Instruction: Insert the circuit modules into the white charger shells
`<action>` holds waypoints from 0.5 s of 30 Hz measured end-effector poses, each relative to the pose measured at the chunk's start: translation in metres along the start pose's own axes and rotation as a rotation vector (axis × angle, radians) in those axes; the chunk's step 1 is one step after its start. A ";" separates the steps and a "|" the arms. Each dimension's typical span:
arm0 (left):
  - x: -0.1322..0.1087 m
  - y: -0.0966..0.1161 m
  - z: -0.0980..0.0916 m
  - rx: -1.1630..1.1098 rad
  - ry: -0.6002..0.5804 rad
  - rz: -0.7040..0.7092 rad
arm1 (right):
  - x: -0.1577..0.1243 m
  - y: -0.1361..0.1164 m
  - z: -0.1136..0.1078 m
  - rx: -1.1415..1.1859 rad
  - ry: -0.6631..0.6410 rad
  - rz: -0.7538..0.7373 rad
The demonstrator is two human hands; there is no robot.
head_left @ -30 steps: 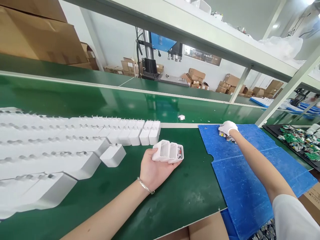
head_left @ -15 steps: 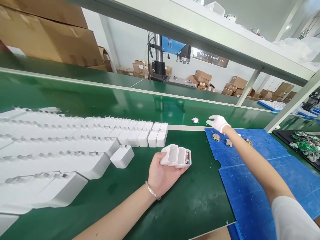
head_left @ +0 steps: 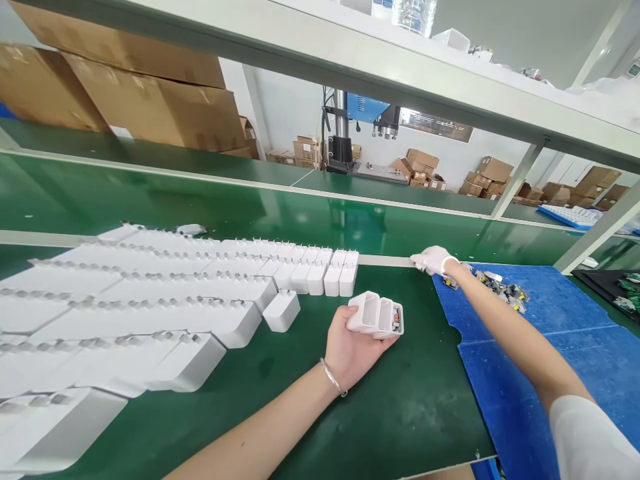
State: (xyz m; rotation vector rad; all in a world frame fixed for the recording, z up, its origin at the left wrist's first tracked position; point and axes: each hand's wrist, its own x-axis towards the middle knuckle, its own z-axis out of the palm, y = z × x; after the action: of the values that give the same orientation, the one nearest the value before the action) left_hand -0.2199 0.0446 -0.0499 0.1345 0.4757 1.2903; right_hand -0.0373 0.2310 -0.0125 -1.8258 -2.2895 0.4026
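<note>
My bare left hand [head_left: 350, 350] rests on the green bench, closed around a clip of three white open housings [head_left: 376, 315]; the rightmost housing has a circuit board in it. My gloved right hand [head_left: 434, 260] reaches far forward to the back-left corner of the blue mat [head_left: 525, 380], fingers curled together at the white edge strip [head_left: 385, 261]. What they pinch is hidden. A small heap of circuit boards [head_left: 500, 288] lies on the mat just right of that hand.
Long rows of white plug adapters [head_left: 200, 287] fill the left of the bench, with one loose adapter [head_left: 281, 310] beside them. Cardboard boxes [head_left: 150, 100] sit behind on the left. A blue-headed press machine [head_left: 353, 127] stands at the back. A black tray [head_left: 613, 283] is far right.
My right hand left the boards on the mat and swung left to the mat's corner, where a small white piece lay; that piece no longer shows. The view shifted left. My left hand kept still.
</note>
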 end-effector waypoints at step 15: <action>0.002 0.002 0.001 0.014 -0.015 -0.006 | -0.048 0.027 0.012 0.049 -0.024 -0.442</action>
State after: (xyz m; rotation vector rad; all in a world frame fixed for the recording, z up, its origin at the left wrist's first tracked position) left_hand -0.2210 0.0467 -0.0490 0.1542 0.4717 1.2798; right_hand -0.0049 0.1887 -0.0320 -1.2438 -2.5764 0.4014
